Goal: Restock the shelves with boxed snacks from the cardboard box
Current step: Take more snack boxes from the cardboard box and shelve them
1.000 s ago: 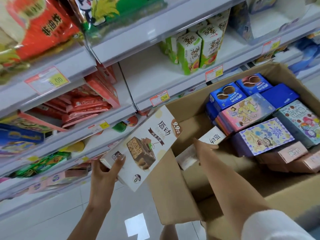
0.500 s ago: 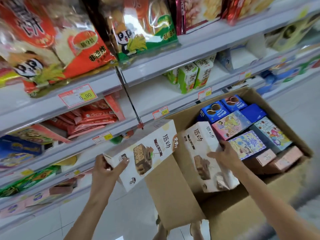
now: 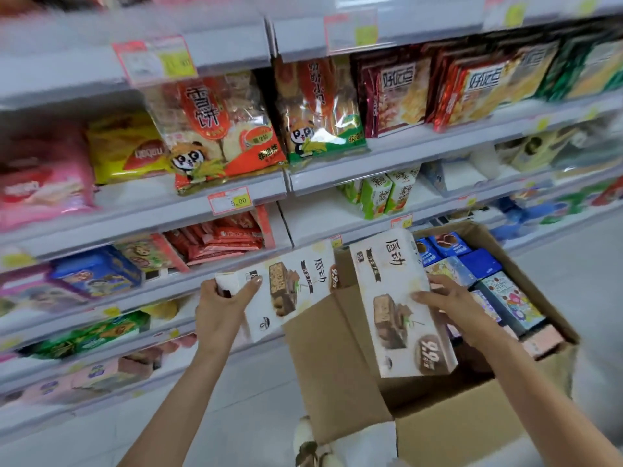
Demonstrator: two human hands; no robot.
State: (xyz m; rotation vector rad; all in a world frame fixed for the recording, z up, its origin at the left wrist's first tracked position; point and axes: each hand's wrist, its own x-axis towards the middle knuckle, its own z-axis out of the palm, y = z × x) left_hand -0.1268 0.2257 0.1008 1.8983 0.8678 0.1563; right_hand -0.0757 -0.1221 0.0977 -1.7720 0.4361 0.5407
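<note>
My left hand (image 3: 220, 306) grips the end of a white snack box (image 3: 286, 291) with a brown wafer picture, held in front of the lower shelves. In my right hand (image 3: 451, 303) is a second white box of the same kind (image 3: 394, 298), held upright by its right edge above the open cardboard box (image 3: 455, 429). The carton's near flap (image 3: 330, 372) hangs down toward me. Inside it, on the right, lie several blue and patterned snack boxes (image 3: 505, 298).
White shelves (image 3: 421, 146) run across the view, with bagged snacks on the upper level, green cartons (image 3: 384, 193) on the level below and red packs (image 3: 219, 241) to the left. A shoe (image 3: 310, 446) shows on the pale floor beside the carton.
My right hand has lifted the second white box up out of the carton. My view has tilted up, showing higher shelves. The left hand's box stays in front of the lower shelves.
</note>
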